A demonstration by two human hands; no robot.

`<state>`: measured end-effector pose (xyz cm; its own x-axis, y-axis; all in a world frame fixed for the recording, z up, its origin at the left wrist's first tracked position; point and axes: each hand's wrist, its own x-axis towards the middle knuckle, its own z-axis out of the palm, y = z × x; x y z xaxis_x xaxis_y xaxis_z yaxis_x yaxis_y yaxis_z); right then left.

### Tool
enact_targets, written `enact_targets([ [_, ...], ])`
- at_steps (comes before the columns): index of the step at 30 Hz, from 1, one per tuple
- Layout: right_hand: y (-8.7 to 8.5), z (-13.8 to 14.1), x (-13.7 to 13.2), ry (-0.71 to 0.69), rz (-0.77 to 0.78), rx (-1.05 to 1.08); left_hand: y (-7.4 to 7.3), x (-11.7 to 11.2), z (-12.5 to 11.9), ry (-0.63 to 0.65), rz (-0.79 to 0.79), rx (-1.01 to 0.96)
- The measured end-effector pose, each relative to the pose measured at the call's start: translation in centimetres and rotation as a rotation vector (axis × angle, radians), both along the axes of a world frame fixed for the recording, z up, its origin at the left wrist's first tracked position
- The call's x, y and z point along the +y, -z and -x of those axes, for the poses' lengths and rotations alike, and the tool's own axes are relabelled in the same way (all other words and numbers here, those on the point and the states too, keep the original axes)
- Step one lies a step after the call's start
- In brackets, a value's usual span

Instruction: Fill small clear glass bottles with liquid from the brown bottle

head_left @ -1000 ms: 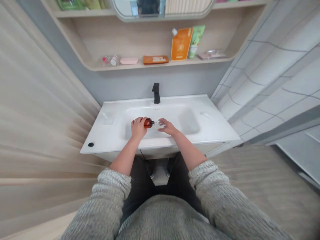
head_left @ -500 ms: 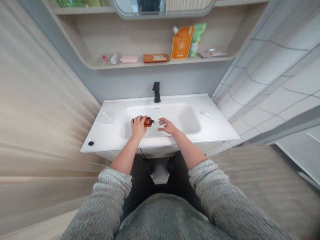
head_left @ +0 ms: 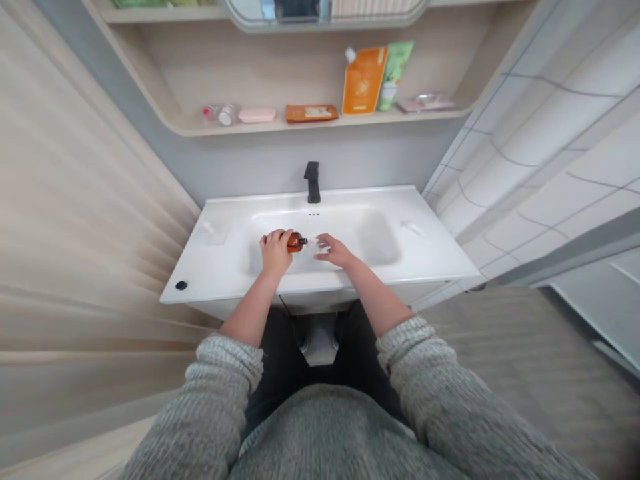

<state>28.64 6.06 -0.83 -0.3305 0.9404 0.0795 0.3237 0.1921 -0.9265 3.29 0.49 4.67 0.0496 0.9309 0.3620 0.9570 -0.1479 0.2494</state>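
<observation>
My left hand [head_left: 275, 252] is wrapped round an amber bottle [head_left: 296, 243] above the sink basin. The bottle lies tipped on its side, its black neck pointing right. Facing that neck, my right hand [head_left: 336, 252] curls its fingers round a small clear cup [head_left: 318, 247]. The bottle's mouth is at or just short of the cup's opening; whether they touch I cannot tell. Any liquid between them is too small to make out. A round black cap [head_left: 181, 285] sits on the left front corner of the white counter [head_left: 220, 263].
Behind the basin [head_left: 383, 243] stands a black faucet [head_left: 313, 182]. The shelf [head_left: 260, 130] above holds an orange pouch [head_left: 364, 80], a green tube [head_left: 395, 75], an orange packet [head_left: 311, 113], a pink box [head_left: 257, 115] and small bottles. A curtain [head_left: 75, 200] hangs at left; white tiles [head_left: 550, 167] line the right.
Both hands hold nearly the same pose, bottle facing cup. The whole view has shifted very slightly upward.
</observation>
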Motion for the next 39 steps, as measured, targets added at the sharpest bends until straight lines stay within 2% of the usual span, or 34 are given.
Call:
enact_targets([
  [11, -0.1, 0.0, -0.1, -0.003, -0.017, -0.018, 0.2, 0.0, 0.0, -0.009, -0.024, -0.014],
  [39, -1.0, 0.1, -0.4, 0.007, 0.004, -0.037, -0.5, -0.4, -0.1, -0.017, -0.001, -0.005],
])
